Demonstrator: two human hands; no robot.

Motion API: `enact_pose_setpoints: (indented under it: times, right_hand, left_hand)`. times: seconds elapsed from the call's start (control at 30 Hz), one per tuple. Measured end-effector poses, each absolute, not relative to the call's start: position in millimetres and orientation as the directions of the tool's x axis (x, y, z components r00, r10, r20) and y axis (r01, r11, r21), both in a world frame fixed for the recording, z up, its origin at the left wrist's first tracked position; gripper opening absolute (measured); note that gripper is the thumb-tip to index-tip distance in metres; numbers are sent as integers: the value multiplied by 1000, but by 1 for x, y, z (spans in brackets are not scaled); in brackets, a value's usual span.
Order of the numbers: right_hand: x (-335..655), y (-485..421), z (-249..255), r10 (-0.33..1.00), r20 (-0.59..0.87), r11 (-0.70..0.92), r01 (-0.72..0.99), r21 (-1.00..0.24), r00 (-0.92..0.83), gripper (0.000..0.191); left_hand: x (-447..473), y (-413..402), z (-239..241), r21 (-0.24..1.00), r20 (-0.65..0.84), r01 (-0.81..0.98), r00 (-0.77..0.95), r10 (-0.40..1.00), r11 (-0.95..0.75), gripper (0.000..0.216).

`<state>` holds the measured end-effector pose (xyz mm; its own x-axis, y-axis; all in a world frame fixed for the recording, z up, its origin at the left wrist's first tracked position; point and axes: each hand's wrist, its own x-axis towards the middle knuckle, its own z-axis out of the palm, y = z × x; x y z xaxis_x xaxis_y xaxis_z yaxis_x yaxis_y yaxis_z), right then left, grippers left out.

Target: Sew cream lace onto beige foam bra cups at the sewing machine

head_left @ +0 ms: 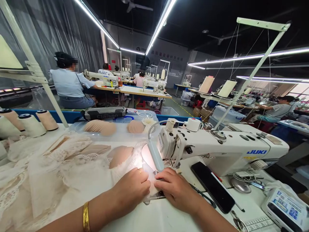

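My left hand (132,186), a gold bracelet on its wrist, is closed with bent fingers on the edge of cream lace fabric (103,175) below the sewing machine's needle area. Close beside it, my right hand (176,190) has its fingers curled and pressed together on the same fabric. The fingertips are partly hidden. A white sewing machine (198,141) stands just beyond my hands, and a lit gooseneck lamp (155,156) shines on the cloth between them. One beige cup piece (120,156) lies on the lace to the left.
Stacked beige cups (102,128) rest on a clear plastic box behind the lace, near a black speaker-like case (105,112). Thread cones (47,120) stand at left. A phone (212,187) and a white boxy device (283,206) lie at right. A co-worker (70,85) sits ahead.
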<state>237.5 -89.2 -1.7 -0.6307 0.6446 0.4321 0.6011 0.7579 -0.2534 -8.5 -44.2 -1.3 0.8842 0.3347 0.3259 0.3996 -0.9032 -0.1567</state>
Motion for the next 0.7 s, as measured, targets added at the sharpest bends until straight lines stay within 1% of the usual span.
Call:
enact_pose_setpoints:
  times: [0.07, 0.17, 0.23, 0.3, 0.4, 0.5, 0.57, 0.7]
  right_hand:
    - [240, -91, -1, 660, 410, 746, 614, -258, -630, 39]
    - [241, -92, 0, 668, 394, 742, 609, -281, -631, 41]
    - [241, -92, 1, 670, 389, 740, 606, -292, -632, 42]
    - [242, -92, 1, 671, 384, 740, 607, -292, -634, 43]
    - [242, -93, 2, 678, 372, 734, 614, -290, -634, 41]
    - [241, -94, 2, 691, 357, 722, 626, -294, -629, 39]
    - [241, -94, 1, 697, 353, 716, 631, -297, -624, 39]
    - [242, -94, -3, 712, 367, 699, 655, -287, -599, 41]
  left_hand:
    - [-11, -45, -9, -107, 407, 406, 851, 333, -908, 22]
    - [-11, -47, -12, -72, 416, 389, 849, 326, -919, 21]
    - [-9, -47, -11, -66, 405, 403, 847, 345, -913, 22]
    - [-7, -47, -13, -48, 409, 424, 835, 369, -905, 18]
    - [-6, -47, -22, -18, 468, 432, 801, 374, -902, 8]
    - [-7, -46, -30, -16, 527, 412, 778, 342, -911, 7]
    - [-8, -44, -28, -8, 526, 395, 783, 332, -919, 9]
    - [-6, -37, -14, 13, 453, 363, 828, 330, -932, 15]
